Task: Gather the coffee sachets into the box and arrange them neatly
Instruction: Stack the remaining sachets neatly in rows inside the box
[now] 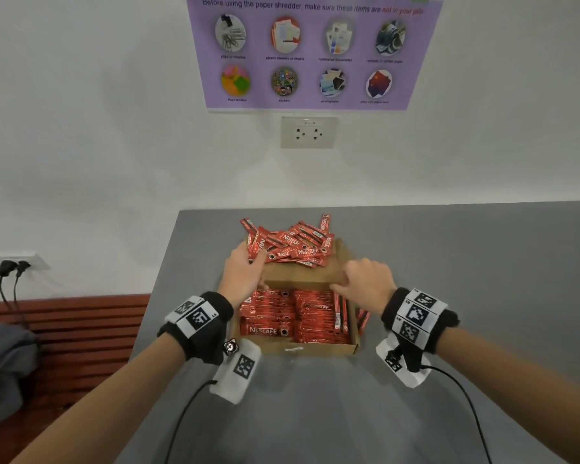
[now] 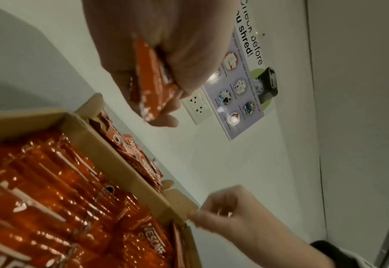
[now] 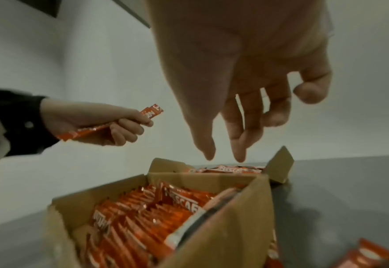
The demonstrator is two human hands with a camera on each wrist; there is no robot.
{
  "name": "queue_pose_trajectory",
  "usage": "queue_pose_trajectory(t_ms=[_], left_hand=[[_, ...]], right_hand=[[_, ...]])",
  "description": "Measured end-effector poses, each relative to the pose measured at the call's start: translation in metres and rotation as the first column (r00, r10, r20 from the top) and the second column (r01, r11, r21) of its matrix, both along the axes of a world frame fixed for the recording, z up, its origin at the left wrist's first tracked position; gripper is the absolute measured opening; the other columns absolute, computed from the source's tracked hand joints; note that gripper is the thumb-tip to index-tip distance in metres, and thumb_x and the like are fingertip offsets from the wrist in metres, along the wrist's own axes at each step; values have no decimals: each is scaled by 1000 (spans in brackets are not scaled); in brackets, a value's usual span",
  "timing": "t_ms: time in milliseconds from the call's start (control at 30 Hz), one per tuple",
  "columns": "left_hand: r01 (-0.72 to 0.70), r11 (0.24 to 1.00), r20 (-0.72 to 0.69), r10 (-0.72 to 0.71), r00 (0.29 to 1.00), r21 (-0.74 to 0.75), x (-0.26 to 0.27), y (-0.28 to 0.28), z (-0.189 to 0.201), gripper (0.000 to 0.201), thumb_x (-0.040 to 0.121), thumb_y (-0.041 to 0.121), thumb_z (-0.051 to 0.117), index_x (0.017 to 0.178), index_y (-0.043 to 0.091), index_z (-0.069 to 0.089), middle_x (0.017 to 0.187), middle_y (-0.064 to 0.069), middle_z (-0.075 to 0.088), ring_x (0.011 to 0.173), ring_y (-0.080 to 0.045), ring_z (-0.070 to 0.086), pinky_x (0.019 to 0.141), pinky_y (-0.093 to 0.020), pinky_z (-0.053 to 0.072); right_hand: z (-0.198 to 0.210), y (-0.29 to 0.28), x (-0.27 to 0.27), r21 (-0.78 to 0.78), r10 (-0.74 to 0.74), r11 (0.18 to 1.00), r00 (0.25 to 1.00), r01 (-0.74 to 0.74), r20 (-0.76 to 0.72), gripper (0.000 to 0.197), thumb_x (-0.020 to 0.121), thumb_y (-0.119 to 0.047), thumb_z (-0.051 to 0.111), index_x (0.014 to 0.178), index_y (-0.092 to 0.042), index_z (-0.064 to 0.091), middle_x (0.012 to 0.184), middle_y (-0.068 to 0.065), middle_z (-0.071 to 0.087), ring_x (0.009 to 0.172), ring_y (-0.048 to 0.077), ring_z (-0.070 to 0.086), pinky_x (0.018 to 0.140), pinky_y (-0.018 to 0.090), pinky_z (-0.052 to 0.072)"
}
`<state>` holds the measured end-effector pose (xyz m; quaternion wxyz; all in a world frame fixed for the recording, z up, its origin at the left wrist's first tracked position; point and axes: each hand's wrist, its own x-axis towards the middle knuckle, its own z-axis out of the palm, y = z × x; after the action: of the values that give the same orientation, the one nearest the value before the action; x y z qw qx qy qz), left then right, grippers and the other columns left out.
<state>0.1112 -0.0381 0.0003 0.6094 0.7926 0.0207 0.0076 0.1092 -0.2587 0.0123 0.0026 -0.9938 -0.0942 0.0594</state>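
Observation:
A brown cardboard box (image 1: 302, 348) sits on the grey table, packed with rows of red Nescafe sachets (image 1: 295, 316). Behind it, a loose pile of sachets (image 1: 295, 242) lies on the folded-back flap. My left hand (image 1: 245, 269) hovers at the pile's left end and grips a small bundle of sachets (image 2: 152, 85), seen also in the right wrist view as a bundle (image 3: 92, 129) held in curled fingers (image 3: 124, 130). My right hand (image 1: 362, 279) hangs over the box's far wall, fingers (image 3: 236, 127) straight and pointing down, holding nothing.
A few stray sachets (image 1: 364, 318) lie on the table against the box's right side. The white wall with a socket (image 1: 308, 132) and a purple poster (image 1: 312, 51) stands just behind the table (image 1: 482, 279). A red bench (image 1: 64, 316) with grey cloth is at the left.

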Motion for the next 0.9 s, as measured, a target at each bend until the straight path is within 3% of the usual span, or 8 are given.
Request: queue_pose_trajectory(t_ms=[100,233,367,433,567,667,767,900], left_hand=[[35,999,-18,-34,999,26,-2,-1,3,6,97,20,47,93,17,45,55,1,43,37,-9,38,41,-25,39],[108,993,-42,-106,993,54,-8,-6,1,17,97,24,48,110,13,51,58,-1,45,41,-13,39,39,-21,38],[152,988,-66,-150,986,33,-12,-9,1,23,95,23,51,108,4,52,57,-1,53,37,-13,48,47,-31,52],[162,987,-103,-161,981,-4,-12,-9,0,31,94,23,53,118,4,50,54,-5,57,36,-15,54,53,-38,56],[158,987,-113,-152,982,43,-11,-11,-3,44,94,24,55,131,5,44,50,-4,57,31,-11,47,37,-23,45],[168,983,-102,-160,982,75,-12,-9,-6,46,93,26,55,132,3,44,50,-3,56,31,-10,44,36,-21,40],[157,983,-92,-148,985,95,-11,-5,-9,39,93,27,55,126,6,49,50,-2,55,31,-10,44,37,-23,42],[121,987,-99,-111,989,103,-7,-1,-12,43,93,27,55,128,3,47,51,-2,56,33,-11,45,39,-22,43]], right_hand=[[-6,1,-4,-77,-8,997,999,5,-47,41,83,-55,59,81,-16,44,84,-1,58,87,23,61,88,40,41],[-13,5,-3,-42,-38,999,995,34,-92,41,79,-53,64,83,-18,44,83,-2,54,88,23,61,86,39,42],[-17,6,-4,8,-52,999,993,53,-111,33,81,-44,63,84,-17,43,87,0,58,86,23,61,82,38,47],[-16,6,-3,27,-57,998,993,60,-103,30,82,-39,63,84,-16,44,83,-1,55,84,23,62,78,37,49],[-10,5,-2,89,-127,987,990,132,-58,24,82,-33,63,87,-12,53,81,1,55,83,25,62,70,32,48],[1,-5,3,231,-204,951,979,205,-27,19,83,-30,60,86,-11,59,80,3,59,78,25,61,66,29,46],[11,-32,15,404,-255,888,966,221,31,15,84,-18,57,73,-11,50,71,8,56,69,28,53,61,29,39],[-19,-60,19,387,-285,878,957,282,-50,38,89,-10,53,59,-18,30,58,0,39,70,26,46,62,29,30]])
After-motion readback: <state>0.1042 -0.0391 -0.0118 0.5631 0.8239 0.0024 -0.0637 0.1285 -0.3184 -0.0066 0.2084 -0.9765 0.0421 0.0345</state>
